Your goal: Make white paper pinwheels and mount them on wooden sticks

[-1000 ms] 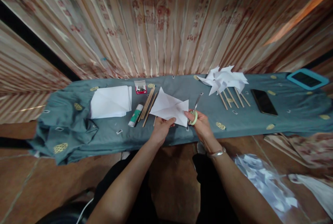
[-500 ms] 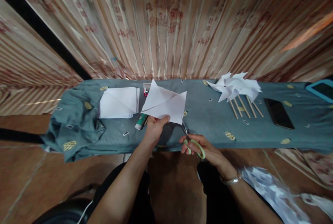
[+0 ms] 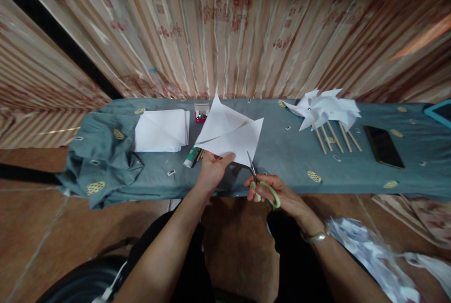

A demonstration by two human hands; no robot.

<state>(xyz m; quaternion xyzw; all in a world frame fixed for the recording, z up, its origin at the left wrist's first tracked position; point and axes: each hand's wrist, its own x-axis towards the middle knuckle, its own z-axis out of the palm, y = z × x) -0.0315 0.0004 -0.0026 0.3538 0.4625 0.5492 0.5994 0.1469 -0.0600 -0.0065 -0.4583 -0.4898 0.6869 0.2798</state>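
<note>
While a patterned curtain [image 3: 183, 58] hangs behind everything, the cloth-covered worktop [image 3: 278, 152] runs across in front of the person, its middle serving as the working space. A clear bag of white paper pieces [image 3: 369, 251] lies below on the right, apparently out of the way. The creased white sheet [image 3: 229, 136] is held above the worktop's near half, between the paper stack [image 3: 160, 131] and the pinwheels [image 3: 326, 110]. The left hand [image 3: 211, 169] pinches its lower edge, thumb on top — likely to steady it against the blades. The right hand [image 3: 271, 188] has its fingers through the handles of the scissors [image 3: 256, 178], whose blades meet the sheet's lower right corner. A phone [image 3: 383, 146] lies farther right. The glue stick [image 3: 192, 157] and small red box [image 3: 202, 113] sit left of the sheet — probably for easy reach.
</note>
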